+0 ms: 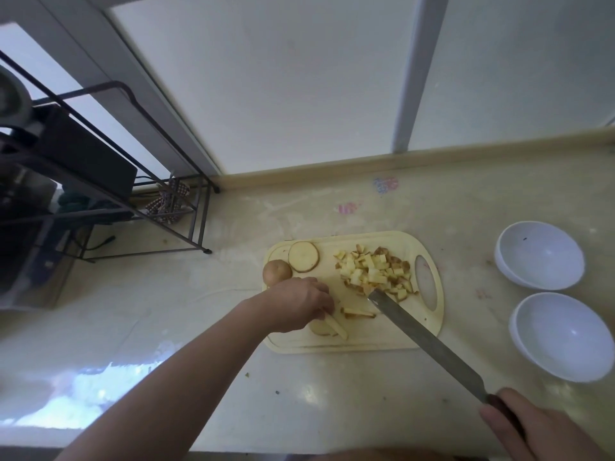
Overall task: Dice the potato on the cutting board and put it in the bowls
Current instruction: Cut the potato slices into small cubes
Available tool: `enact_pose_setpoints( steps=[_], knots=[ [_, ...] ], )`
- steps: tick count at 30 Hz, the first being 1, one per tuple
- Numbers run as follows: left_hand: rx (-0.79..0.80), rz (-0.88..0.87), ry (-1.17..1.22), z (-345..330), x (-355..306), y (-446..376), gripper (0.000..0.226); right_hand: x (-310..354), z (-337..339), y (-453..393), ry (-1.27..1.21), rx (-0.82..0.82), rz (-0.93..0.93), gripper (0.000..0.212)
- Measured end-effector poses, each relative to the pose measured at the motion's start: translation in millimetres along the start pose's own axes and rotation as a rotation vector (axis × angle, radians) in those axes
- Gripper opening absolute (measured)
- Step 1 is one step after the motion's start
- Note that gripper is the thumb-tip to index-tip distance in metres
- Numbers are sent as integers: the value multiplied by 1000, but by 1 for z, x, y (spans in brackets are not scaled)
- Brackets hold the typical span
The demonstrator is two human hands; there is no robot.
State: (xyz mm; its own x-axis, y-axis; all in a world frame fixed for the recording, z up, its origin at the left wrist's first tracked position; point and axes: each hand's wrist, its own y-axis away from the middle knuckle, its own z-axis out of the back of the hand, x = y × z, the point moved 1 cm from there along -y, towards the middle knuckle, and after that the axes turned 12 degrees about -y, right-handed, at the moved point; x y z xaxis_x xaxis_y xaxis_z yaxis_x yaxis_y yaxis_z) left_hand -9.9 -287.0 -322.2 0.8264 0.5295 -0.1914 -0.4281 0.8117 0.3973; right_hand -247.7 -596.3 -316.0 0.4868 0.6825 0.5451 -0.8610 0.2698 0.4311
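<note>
Left hand [299,302] is reached forward, palm down, fingers curled onto potato strips [336,324] on cutting board [429,324]. Knife [429,344] handle is gripped by right hand [535,430], tip touching diced pile [376,271]. Two bowls [539,254] are set right of board.

no readable text anywhere, pink and blue marks on the counter [366,207] too blurred to read
</note>
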Motion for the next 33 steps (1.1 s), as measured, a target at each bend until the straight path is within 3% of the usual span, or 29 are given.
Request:
enact_pose_setpoints(
  steps=[7, 11, 14, 17, 25, 33],
  knots=[
    [-288, 123, -17, -3, 3, 5, 16, 6, -3, 0, -19, 35, 29, 102],
    [-188, 99, 50, -4, -1, 3, 20, 9, -3, 0, -24, 34, 27, 100],
    [-258, 102, -2, -5, -4, 2, 19, 8, -3, 1, -39, 33, 17, 100],
    [-310, 100, -21, -9, -18, -6, 33, 8, -4, 0, -70, 11, 1, 106],
    [-308, 94, 99, -23, -31, -26, 11, 14, -3, 3, -112, -26, 5, 107],
    [-298, 14, -30, -18, -8, -15, 15, 15, -4, 1, -75, -16, -2, 104]
  ],
)
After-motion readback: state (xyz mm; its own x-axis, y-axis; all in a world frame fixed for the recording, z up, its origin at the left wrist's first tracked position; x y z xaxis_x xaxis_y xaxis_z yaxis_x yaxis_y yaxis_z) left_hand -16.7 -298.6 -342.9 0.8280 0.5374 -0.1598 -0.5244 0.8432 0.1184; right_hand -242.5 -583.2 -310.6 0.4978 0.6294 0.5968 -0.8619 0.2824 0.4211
